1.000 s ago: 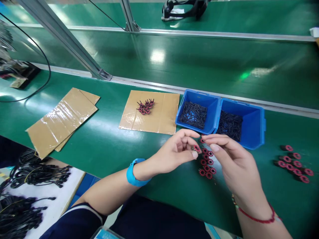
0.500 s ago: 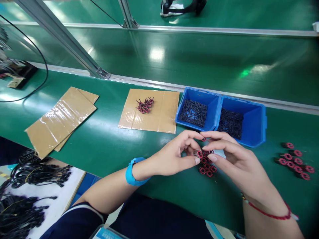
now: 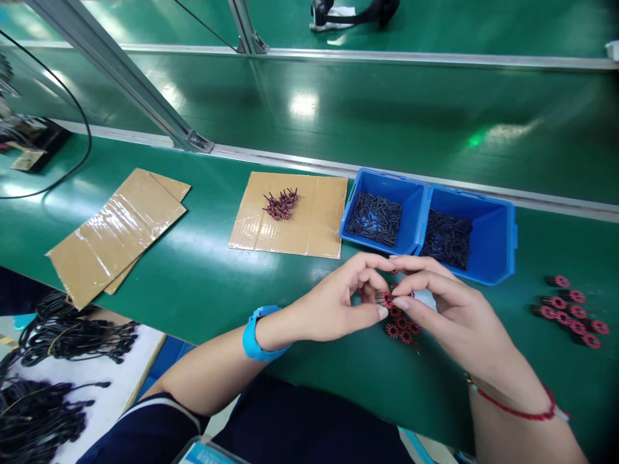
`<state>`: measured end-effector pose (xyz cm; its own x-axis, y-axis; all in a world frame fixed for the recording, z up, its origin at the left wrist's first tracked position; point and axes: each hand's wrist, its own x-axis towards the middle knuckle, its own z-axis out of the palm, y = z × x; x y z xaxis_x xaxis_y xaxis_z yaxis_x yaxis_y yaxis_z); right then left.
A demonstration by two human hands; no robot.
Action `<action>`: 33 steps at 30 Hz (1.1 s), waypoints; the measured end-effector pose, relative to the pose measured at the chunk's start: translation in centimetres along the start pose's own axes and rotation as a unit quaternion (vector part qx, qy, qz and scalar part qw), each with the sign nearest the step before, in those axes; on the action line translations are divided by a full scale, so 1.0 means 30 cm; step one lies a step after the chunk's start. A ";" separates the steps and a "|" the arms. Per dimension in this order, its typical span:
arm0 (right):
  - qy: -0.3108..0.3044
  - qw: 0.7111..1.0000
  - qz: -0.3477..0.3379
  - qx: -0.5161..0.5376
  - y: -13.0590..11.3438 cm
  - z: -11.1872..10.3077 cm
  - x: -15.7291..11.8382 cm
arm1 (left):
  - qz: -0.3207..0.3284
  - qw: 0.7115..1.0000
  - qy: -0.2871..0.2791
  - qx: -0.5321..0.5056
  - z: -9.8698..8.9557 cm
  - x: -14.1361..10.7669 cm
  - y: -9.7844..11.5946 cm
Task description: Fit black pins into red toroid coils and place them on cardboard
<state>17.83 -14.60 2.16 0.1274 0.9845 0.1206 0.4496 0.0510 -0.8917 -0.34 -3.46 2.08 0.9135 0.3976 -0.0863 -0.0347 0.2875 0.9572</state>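
Observation:
My left hand, blue band at its wrist, holds a small red-and-black ring-shaped wound part between its fingers. My right hand is closed in from the other side, its thumb and fingertips pinched at the same part. Fingers cover much of it, so whether the right hand grips a wire or a tiny piece cannot be seen. Just below the fingers, more red-and-black wound parts lie in a cluster on the green table. Behind the hands stand a blue bin and another blue bin, both containing short black tubes.
A cardboard sheet bears several wound parts with black stems. Further wound parts lie at the right. Stacked cardboard and bundled black cables are at the left. A metal post slants behind.
The right thumb and fingertips have shifted slightly left, closing onto the part in my left hand. My left hand stays nearly still.

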 end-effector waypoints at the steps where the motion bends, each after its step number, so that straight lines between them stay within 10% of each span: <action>1: 0.004 1.000 -0.006 -0.011 -0.001 0.001 0.001 | -0.002 1.000 0.000 0.001 0.001 0.000 0.000; 21: 0.045 0.995 -0.059 -0.065 -0.019 0.012 -0.008 | -0.033 0.999 0.012 -0.030 0.003 0.008 -0.002; 33: 0.118 0.984 0.092 0.100 0.011 0.014 -0.006 | -0.019 0.998 0.018 -0.052 -0.013 0.009 -0.012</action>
<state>17.58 -14.68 1.67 0.4037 0.9145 0.0259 0.2202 -0.0696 -0.9730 -0.23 -3.11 1.61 0.8999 0.4152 -0.1336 -0.0443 0.3917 0.9190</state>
